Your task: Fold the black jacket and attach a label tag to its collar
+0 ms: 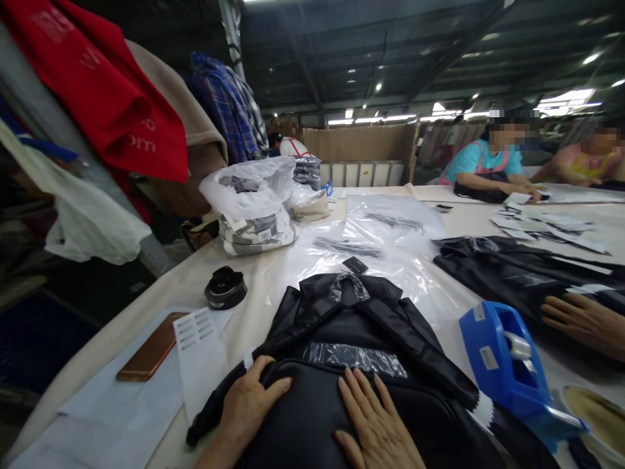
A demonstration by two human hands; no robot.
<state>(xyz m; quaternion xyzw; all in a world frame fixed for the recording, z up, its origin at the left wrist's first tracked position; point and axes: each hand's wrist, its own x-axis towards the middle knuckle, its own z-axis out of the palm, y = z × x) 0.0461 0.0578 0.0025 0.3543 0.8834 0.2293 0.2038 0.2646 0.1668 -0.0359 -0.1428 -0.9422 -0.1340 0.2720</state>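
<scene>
A black backpack (312, 410) lies on the table in front of me, its straps spread and a dark tag (355, 265) at its top. Clear plastic wraps the top handle and a band across the middle. My left hand (249, 400) rests on the bag's left edge, thumb apart from the fingers, which curve over the side. Flat on the black surface lies my right hand (374, 417), its fingers stretched out. Neither hand appears to hold anything else. Beneath the bag's far end spreads a clear plastic sheet (303, 260).
At left are a phone (151, 348), a label sheet (200, 339) and a black roll (225, 288). A blue tape dispenser (508, 358) stands at right. Beyond it, another person's hand (586, 319) touches a second black bag (517, 273). Co-workers (493, 156) sit farther back.
</scene>
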